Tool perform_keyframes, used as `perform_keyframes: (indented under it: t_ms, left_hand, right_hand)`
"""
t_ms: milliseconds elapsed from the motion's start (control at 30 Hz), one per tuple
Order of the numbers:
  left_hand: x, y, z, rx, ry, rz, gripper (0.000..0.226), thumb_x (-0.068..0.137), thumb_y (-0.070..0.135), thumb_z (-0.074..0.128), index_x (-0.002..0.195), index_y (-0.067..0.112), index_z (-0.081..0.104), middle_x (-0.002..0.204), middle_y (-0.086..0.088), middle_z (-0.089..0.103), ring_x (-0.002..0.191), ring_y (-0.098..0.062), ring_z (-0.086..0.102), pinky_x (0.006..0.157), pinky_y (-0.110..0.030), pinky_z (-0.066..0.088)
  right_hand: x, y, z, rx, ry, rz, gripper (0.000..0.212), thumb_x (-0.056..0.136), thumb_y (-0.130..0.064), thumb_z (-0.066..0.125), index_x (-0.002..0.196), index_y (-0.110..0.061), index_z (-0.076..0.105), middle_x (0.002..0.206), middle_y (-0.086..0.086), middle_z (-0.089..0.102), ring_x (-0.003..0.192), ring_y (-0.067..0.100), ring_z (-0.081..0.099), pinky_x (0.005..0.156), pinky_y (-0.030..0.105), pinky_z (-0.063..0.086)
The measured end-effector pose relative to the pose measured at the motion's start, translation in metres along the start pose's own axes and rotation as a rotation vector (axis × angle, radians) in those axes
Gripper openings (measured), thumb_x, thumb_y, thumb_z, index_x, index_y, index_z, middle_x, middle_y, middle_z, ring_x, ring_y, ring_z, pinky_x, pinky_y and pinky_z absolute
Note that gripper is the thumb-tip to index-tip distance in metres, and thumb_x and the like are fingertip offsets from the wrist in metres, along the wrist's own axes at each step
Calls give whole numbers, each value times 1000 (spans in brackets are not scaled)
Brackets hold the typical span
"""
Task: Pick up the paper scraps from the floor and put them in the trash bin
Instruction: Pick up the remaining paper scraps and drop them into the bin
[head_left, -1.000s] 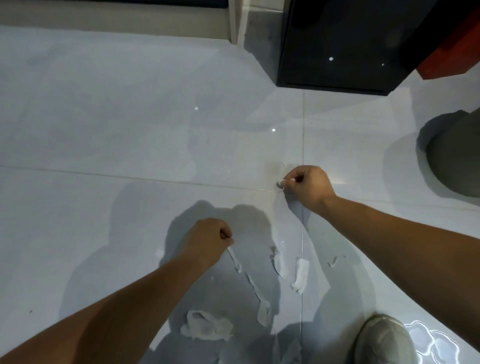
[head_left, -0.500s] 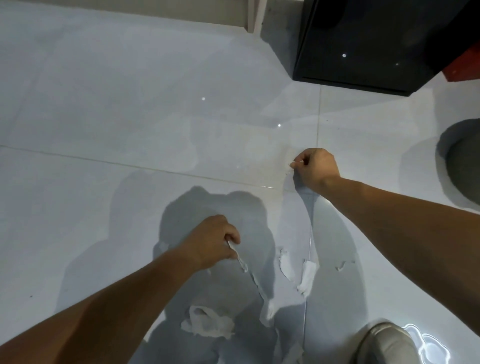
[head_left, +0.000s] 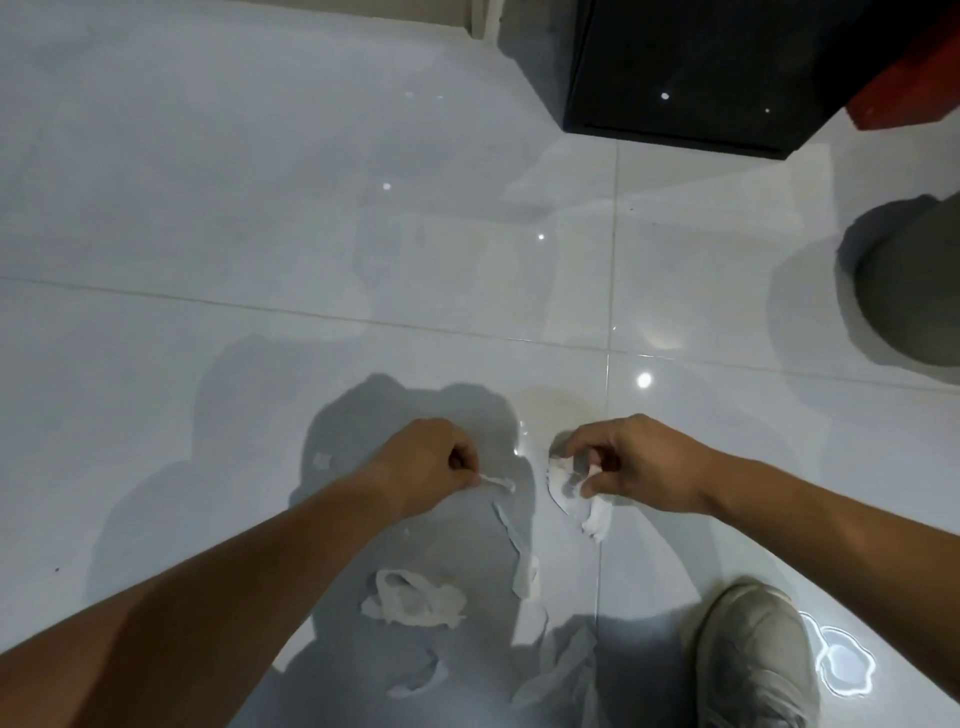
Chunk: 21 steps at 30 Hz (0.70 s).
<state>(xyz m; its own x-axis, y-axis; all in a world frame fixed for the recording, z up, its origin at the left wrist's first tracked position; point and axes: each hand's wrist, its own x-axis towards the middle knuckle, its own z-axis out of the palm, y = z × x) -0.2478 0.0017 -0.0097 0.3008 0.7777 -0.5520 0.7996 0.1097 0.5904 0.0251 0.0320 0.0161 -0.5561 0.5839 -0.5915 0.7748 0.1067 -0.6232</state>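
Observation:
White paper scraps lie on the glossy white tile floor (head_left: 208, 234). My left hand (head_left: 426, 462) is closed, pinching the end of a thin paper strip (head_left: 498, 483). My right hand (head_left: 634, 462) curls over two scraps (head_left: 563, 486), with small bits of paper between its fingers. A long torn strip (head_left: 519, 551) runs down from my left hand. A crumpled wad (head_left: 415, 597) lies below it. More scraps (head_left: 561, 660) lie near the bottom edge. A tiny piece (head_left: 323, 460) sits left of my left hand. A grey round object at the right edge (head_left: 914, 291) could be the bin; I cannot tell.
A black glossy cabinet (head_left: 701, 67) stands at the top right, with a red object (head_left: 904, 88) beside it. A grey shoe (head_left: 753, 660) rests on the floor at the bottom right. Open tile floor stretches to the left and far side.
My right hand has come back from the far tile joint down to the scraps beside my left hand. My left hand stays pinched on the thin strip, whose free end now points right.

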Motion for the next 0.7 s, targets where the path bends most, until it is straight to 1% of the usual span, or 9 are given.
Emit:
perform_keyframes:
  t_ms: [67, 133, 200, 300, 400, 467, 500, 600, 700]
  left_hand:
    - [-3, 7, 8, -33, -11, -6, 12, 80, 26, 76, 72, 30, 68, 79, 9, 70, 75, -6, 65, 75, -23, 52]
    - [-3, 15, 16, -65, -23, -2, 9, 79, 25, 77, 74, 27, 70, 79, 9, 71, 75, -6, 65, 74, -21, 51]
    - [0, 25, 23, -98, -35, 12, 6, 78, 23, 78, 78, 24, 73, 79, 9, 71, 74, -6, 65, 72, -17, 49]
    - [7, 39, 31, -106, -46, 71, 7, 77, 19, 80, 80, 19, 73, 77, 6, 70, 71, -8, 62, 65, -10, 43]
    - [16, 54, 40, -124, -42, 84, 13, 75, 15, 80, 85, 15, 71, 75, 6, 66, 70, -9, 61, 64, -11, 42]
    - [20, 58, 44, -156, -55, 58, 22, 76, 13, 79, 95, 18, 68, 75, 7, 64, 70, -11, 61, 66, -16, 46]
    - [23, 61, 47, -163, -71, 51, 27, 77, 12, 77, 101, 20, 67, 75, 7, 64, 69, -10, 61, 66, -17, 47]
    - [32, 66, 53, -35, -110, 67, 33, 79, 20, 76, 109, 25, 66, 75, 12, 63, 72, -9, 60, 67, -21, 45]
    - [36, 75, 56, 80, -109, 65, 29, 80, 22, 76, 107, 25, 67, 79, 14, 61, 76, -8, 57, 65, -22, 37]
  right_hand:
    - [-9, 13, 11, -119, -52, 16, 41, 81, -26, 78, 120, -34, 65, 83, -16, 61, 71, 3, 56, 74, 20, 49]
    - [-11, 25, 20, -195, -45, 35, 44, 82, -28, 77, 123, -32, 64, 94, -10, 67, 80, 7, 58, 79, 26, 50]
    - [-11, 33, 27, -233, -9, 36, 36, 83, -27, 74, 118, -31, 66, 98, -7, 69, 86, 13, 61, 80, 31, 51]
    - [-11, 42, 40, -286, 77, -24, 11, 85, -25, 67, 95, -25, 70, 93, -5, 69, 92, 19, 62, 74, 35, 52]
    - [-16, 48, 47, -290, 144, -70, 6, 86, -24, 64, 84, -20, 69, 89, -1, 66, 91, 22, 61, 71, 34, 51]
    - [-22, 49, 44, -181, 225, -75, 5, 84, -22, 70, 82, -18, 70, 88, 1, 66, 84, 17, 58, 71, 31, 49]
    - [-29, 51, 39, -97, 283, -52, 4, 83, -21, 74, 80, -19, 71, 89, 1, 64, 83, 14, 55, 72, 25, 46]
    - [-55, 66, 22, 91, 419, 93, 14, 80, -23, 79, 78, -30, 68, 102, 1, 59, 96, 14, 52, 82, 17, 42]
    - [-76, 86, 15, 73, 422, 179, 21, 79, -21, 81, 74, -31, 63, 111, 2, 54, 104, 15, 47, 81, 5, 33]
